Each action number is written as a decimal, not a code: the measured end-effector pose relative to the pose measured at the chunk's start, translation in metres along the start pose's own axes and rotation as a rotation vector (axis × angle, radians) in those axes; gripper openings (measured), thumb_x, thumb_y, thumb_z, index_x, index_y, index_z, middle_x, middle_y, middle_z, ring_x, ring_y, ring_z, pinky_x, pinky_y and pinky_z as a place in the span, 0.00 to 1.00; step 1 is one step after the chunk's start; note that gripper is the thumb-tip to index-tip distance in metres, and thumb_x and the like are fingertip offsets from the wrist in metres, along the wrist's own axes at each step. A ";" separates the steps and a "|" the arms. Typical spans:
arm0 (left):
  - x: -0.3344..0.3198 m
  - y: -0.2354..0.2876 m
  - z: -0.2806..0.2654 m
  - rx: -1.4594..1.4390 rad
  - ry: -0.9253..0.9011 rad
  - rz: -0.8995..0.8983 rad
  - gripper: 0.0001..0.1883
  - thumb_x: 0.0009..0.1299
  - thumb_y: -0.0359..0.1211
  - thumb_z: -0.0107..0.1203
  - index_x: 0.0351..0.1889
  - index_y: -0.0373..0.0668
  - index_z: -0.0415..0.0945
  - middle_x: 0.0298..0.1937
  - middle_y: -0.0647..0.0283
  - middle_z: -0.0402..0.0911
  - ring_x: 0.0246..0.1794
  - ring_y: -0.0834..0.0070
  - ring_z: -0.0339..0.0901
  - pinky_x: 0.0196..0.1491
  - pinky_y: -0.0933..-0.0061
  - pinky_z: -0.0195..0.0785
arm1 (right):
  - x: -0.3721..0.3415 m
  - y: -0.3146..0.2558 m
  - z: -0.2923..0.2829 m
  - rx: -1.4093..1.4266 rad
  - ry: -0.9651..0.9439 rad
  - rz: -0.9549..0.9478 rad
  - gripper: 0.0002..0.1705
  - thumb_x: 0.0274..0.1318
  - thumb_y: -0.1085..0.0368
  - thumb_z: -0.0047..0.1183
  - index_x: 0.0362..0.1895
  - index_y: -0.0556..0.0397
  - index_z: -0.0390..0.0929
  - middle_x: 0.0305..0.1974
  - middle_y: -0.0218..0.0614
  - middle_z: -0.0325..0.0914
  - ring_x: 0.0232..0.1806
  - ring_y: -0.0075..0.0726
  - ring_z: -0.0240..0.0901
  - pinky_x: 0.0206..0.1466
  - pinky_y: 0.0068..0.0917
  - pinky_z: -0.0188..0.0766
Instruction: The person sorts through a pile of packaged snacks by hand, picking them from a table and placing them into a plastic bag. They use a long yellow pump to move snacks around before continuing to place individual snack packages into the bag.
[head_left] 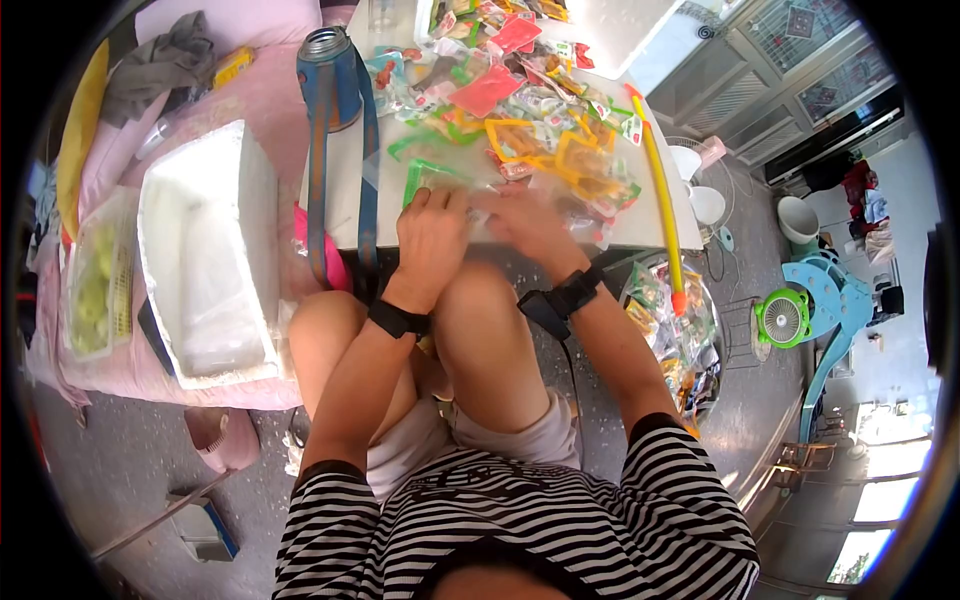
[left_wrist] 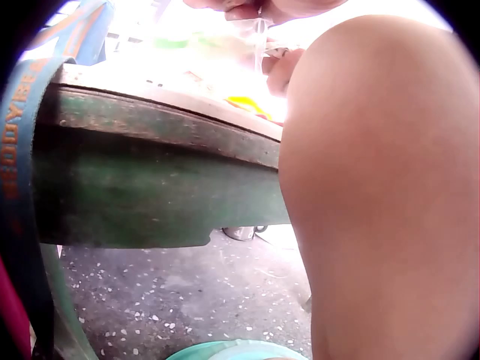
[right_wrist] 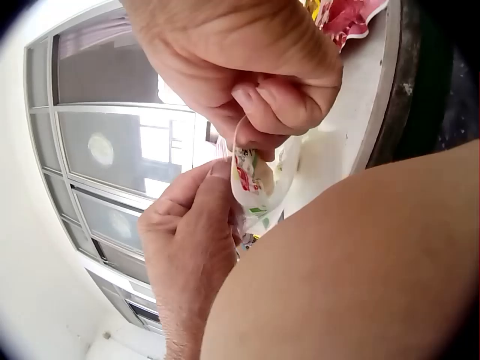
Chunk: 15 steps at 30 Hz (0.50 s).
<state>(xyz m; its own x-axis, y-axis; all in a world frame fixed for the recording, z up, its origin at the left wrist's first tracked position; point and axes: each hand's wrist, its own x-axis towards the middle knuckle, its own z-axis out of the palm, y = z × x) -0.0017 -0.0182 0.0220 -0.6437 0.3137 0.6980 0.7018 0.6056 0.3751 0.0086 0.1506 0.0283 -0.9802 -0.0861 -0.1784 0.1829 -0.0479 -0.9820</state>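
Observation:
Both hands meet over the table's near edge. In the right wrist view the left hand (right_wrist: 191, 244) pinches one side of a small clear packet (right_wrist: 251, 176) with red and green print, between thumb and finger. The right hand (right_wrist: 247, 67), fingers curled, grips the packet's upper edge. Seen from the head, the left hand (head_left: 433, 240) is beside a green-edged bag (head_left: 428, 178), and the right hand (head_left: 530, 225) is slightly blurred. In the left wrist view, only fingers (left_wrist: 281, 71) and a washed-out clear bag (left_wrist: 240, 45) show at the top.
Colourful packets (head_left: 520, 90) are heaped on the table (head_left: 345, 190). A blue bottle (head_left: 330, 80) with a strap stands at left, and a yellow stick (head_left: 660, 200) lies along the right edge. A white foam box (head_left: 205, 250) sits left; a packet-filled basin (head_left: 715, 340) is right.

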 end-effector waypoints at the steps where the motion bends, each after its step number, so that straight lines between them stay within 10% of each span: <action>1: -0.001 -0.002 0.002 0.002 0.005 -0.007 0.07 0.55 0.25 0.55 0.32 0.38 0.74 0.28 0.56 0.75 0.31 0.56 0.73 0.31 0.58 0.69 | 0.008 0.011 0.002 -0.071 -0.054 -0.150 0.06 0.55 0.66 0.57 0.35 0.54 0.76 0.24 0.24 0.69 0.18 0.14 0.58 0.16 0.14 0.50; 6: -0.001 -0.003 -0.001 0.031 -0.011 -0.028 0.04 0.51 0.25 0.54 0.26 0.39 0.72 0.27 0.56 0.75 0.31 0.57 0.74 0.32 0.61 0.70 | 0.018 0.027 -0.004 -0.602 -0.147 -0.715 0.07 0.53 0.66 0.56 0.36 0.55 0.75 0.29 0.31 0.73 0.24 0.24 0.66 0.24 0.19 0.61; 11: -0.003 -0.003 0.002 0.040 -0.028 -0.025 0.04 0.50 0.23 0.52 0.24 0.38 0.70 0.27 0.55 0.75 0.31 0.57 0.74 0.31 0.61 0.70 | 0.003 0.013 0.009 0.009 0.138 0.136 0.11 0.46 0.62 0.57 0.33 0.53 0.75 0.23 0.40 0.70 0.23 0.41 0.70 0.29 0.32 0.66; 15: -0.003 -0.003 0.003 0.041 -0.033 -0.006 0.05 0.50 0.23 0.52 0.25 0.38 0.70 0.27 0.54 0.74 0.31 0.56 0.73 0.32 0.60 0.69 | 0.014 0.006 0.014 -0.192 0.019 -0.036 0.09 0.54 0.75 0.51 0.40 0.60 0.75 0.35 0.36 0.77 0.35 0.30 0.77 0.38 0.26 0.77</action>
<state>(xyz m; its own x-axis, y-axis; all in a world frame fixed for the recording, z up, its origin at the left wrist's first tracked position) -0.0026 -0.0192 0.0171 -0.6584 0.3336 0.6747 0.6851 0.6368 0.3537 -0.0025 0.1350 0.0206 -0.9875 -0.0684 -0.1423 0.1317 0.1404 -0.9813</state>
